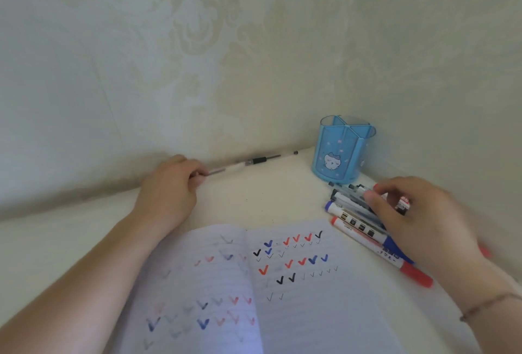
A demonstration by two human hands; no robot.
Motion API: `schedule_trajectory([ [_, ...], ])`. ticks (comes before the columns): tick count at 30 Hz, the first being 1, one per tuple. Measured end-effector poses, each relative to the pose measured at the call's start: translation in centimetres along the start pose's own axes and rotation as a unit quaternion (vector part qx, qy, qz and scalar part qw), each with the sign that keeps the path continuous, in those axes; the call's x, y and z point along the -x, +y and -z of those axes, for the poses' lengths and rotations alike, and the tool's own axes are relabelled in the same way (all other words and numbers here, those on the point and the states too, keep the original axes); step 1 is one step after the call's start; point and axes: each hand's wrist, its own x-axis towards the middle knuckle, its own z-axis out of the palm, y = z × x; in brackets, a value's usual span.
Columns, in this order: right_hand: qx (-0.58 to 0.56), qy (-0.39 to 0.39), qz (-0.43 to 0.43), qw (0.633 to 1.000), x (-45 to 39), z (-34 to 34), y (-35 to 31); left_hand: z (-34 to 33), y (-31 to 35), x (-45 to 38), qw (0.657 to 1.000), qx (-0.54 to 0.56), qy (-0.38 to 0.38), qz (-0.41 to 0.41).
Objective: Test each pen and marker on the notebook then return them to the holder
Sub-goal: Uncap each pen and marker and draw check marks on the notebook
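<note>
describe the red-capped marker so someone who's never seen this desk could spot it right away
Start at the blue pen holder by the wall, then drop to the pile of pens under the right hand. The red-capped marker is the pile's nearest piece, lying diagonally beside the open notebook. Its white barrel has red at both ends; the marker next to it is blue.

Open notebook [254, 283] lies on the counter [70, 240] at its near edge, middle; holder [341, 150] stands upright in the far right corner against the wall [197, 43]. A pen [262, 161] lies along the far edge at the wall, left of the holder, with the left hand [169, 184] at its left end, fingers [197, 175] touching it. A pile of pens and markers [358, 221] lies in front of the holder, right of the notebook, with the right hand [418, 221] on top of the pile.
</note>
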Motion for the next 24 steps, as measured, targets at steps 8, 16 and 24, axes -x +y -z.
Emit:
schedule_trajectory([
  [8, -0.245, -0.115, 0.218, 0.938, 3.2, -1.7, -3.7, 3.5, 8.9, 4.5, 0.914, 0.222, -0.127, -0.314],
  [16, -0.306, -0.136, 0.285, 0.898, 4.2, -1.8, -4.7, 2.4, 9.5, 5.6, 0.894, 0.187, -0.195, -0.358],
  [24, -0.302, -0.154, 0.3, 0.892, 4.4, -1.7, -4.9, 2.6, 9.6, 5.6, 0.881, 0.209, -0.255, -0.339],
])
